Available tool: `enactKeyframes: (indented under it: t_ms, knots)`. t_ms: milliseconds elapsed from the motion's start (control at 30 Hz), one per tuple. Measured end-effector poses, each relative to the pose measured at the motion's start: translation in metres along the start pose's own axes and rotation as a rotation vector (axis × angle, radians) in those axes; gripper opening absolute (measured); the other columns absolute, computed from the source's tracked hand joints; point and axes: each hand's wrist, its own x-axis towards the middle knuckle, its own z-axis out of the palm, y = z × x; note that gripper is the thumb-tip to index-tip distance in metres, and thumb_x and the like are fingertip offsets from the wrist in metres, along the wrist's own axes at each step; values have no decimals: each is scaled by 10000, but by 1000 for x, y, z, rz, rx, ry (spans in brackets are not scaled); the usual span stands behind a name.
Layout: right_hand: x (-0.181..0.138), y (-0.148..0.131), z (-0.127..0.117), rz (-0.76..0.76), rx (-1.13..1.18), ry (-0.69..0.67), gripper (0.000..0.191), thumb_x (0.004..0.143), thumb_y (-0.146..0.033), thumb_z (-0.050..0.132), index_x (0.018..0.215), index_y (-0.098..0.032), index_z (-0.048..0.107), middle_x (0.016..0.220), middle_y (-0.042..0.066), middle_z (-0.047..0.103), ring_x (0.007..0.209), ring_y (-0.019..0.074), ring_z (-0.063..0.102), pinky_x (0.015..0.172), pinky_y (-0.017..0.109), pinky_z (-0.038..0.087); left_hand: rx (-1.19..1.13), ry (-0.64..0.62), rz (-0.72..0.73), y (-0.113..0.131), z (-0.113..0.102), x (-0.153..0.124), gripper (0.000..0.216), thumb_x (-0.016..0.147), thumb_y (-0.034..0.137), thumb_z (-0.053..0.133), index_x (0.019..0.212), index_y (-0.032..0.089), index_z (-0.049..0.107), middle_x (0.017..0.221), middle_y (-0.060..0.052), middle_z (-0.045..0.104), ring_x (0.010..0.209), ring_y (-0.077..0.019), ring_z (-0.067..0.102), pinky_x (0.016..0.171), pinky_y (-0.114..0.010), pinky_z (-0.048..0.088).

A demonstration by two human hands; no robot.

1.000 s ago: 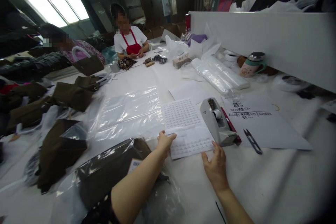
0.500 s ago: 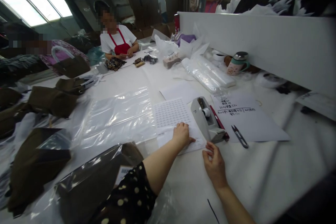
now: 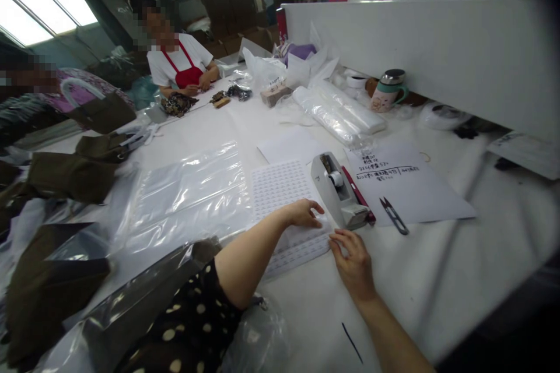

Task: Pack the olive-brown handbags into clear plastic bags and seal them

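Two bare hands working over a printed sheet on a white table

The printed sheet (image 3: 280, 180) is lying flat on the table (image 3: 315, 309), just beside the tape dispenser (image 3: 326, 192), its rows of small print partly covered by the left forearm. The left hand (image 3: 305, 213) is hovering over or resting on the sheet's right side, fingers and thumb standing apart. The right hand (image 3: 353, 256) is bringing its fingertips to the near right corner; whether they are pinching paper, I cannot tell.

Handling it well is probably calling for a light touch: one palm steadying the sheet, the other hand taking only the very edge, so that the thin paper is neither creasing nor sliding into the dispenser.

Counting what is showing: one dispenser, one slim red tool (image 3: 357, 193) lying along its right side, one pair of snips (image 3: 396, 220) on one handwritten sheet (image 3: 429, 201), one blank paper (image 3: 289, 144) behind, one lidded mug (image 3: 382, 100) and one black strip (image 3: 352, 342). One brown bag in clear plastic (image 3: 144, 291) is lying by the left sleeve; more are overlapping at far left, too jumbled to count. Two co-workers are sitting or leaning across the table, one in a red apron (image 3: 188, 76), one in a patterned top (image 3: 112, 84).
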Motion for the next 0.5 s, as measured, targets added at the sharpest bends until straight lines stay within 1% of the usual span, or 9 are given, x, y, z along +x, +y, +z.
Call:
enactKeyframes:
  t_ms: [67, 133, 200, 267, 367, 433, 500]
  knots:
    - [7, -4, -4, -42, -32, -4, 190, 860, -332, 493, 911, -233, 647, 984, 77, 606, 965, 231, 549, 881, 419, 459, -43, -28, 15, 0, 0, -4, 426, 721, 273, 635, 1141, 237, 577, 880, 4, 653, 754, -130, 617, 663, -197, 474]
    - [13, -8, -6, -14, -16, -56, 223, 850, -351, 499, 984, -229, 630, 1021, 81, 606, 955, 230, 557, 865, 410, 465, -70, -51, 38, -1, 2, -7, 386, 757, 262, 580, 1142, 235, 584, 862, 2, 659, 738, -128, 614, 638, -197, 473]
    - [17, -9, -6, 97, 44, -120, 299, 825, -387, 525, 1065, -218, 582, 1004, 82, 619, 888, 222, 581, 796, 383, 489, -73, -61, 69, -2, 4, -11, 342, 779, 245, 534, 1113, 235, 607, 855, 3, 669, 743, -136, 613, 632, -205, 470]
    - [19, -7, -5, 236, 142, -166, 378, 787, -423, 568, 1095, -205, 535, 907, 65, 638, 796, 207, 598, 734, 358, 498, -53, -56, 110, -2, 3, -16, 316, 772, 229, 535, 1073, 241, 633, 872, 7, 676, 780, -146, 609, 668, -212, 465]
    - [22, 1, -1, 371, 306, -199, 421, 720, -460, 634, 1020, -187, 521, 798, 48, 635, 745, 203, 606, 729, 351, 493, -3, -26, 177, 2, -1, -24, 310, 765, 279, 570, 1066, 249, 641, 909, 10, 679, 828, -157, 600, 733, -218, 449]
    - [24, 5, 0, 420, 389, -219, 429, 680, -478, 666, 950, -179, 519, 776, 50, 632, 733, 202, 607, 716, 343, 491, 33, 4, 200, 7, -3, -28, 318, 794, 359, 542, 1077, 250, 639, 869, 1, 681, 793, -164, 599, 719, -229, 445]
    - [27, 7, -1, 454, 441, -257, 439, 663, -488, 677, 924, -176, 513, 756, 44, 633, 704, 194, 606, 682, 326, 491, 72, 37, 208, 11, -3, -30, 301, 804, 394, 522, 1026, 246, 664, 807, -6, 679, 753, -170, 595, 704, -242, 442]
